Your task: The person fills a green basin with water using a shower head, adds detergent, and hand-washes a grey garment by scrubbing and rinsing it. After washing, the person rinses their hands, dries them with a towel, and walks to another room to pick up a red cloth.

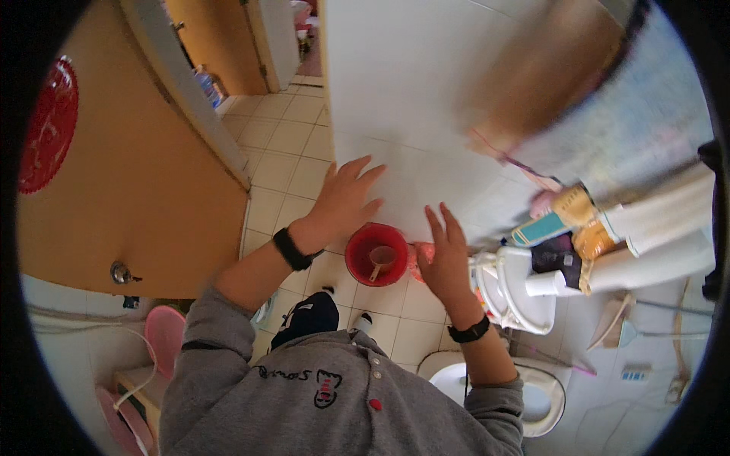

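My left hand is raised in mid-air with its fingers spread, and nothing is in it. To the right, my right hand is also held up, fingers stretched out and empty. Both wrists wear dark bands. On the tiled floor, below and between the hands, stands a red bucket. A small pale dipper with a handle lies inside it. A pinkish-red plastic bag is beside the bucket, partly hidden by my right hand.
A white rack stands right, near a teal-and-yellow tube and white towels. A toilet is at lower right. The wooden door is on the left, above a pink basin. A brown shape is blurred.
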`<state>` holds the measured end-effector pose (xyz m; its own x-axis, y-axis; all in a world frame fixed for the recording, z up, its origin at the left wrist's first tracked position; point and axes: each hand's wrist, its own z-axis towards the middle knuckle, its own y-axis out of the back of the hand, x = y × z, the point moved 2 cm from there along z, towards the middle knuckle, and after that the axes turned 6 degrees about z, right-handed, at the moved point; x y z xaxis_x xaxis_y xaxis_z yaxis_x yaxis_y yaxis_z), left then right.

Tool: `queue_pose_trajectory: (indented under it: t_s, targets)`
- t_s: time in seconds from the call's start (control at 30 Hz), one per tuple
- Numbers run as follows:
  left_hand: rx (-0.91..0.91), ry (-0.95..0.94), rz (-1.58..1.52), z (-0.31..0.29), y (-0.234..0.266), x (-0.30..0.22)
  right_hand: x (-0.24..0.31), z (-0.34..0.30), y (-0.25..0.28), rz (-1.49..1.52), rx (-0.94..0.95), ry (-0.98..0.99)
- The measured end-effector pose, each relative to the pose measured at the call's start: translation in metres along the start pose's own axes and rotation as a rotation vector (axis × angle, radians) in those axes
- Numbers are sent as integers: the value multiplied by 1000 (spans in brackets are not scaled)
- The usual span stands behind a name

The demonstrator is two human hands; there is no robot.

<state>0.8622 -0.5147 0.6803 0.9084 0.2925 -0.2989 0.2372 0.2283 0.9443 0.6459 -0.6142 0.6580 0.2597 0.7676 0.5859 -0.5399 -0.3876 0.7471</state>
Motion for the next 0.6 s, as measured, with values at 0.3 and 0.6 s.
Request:
queue_pose_trajectory:
  t_s: [0.3,0.6]
  targets:
    - [59,576,55,-128,15,250,90,144,-219,260,416,230]
    - [79,643,96,-77,75,489,163,377,-400,356,411,186]
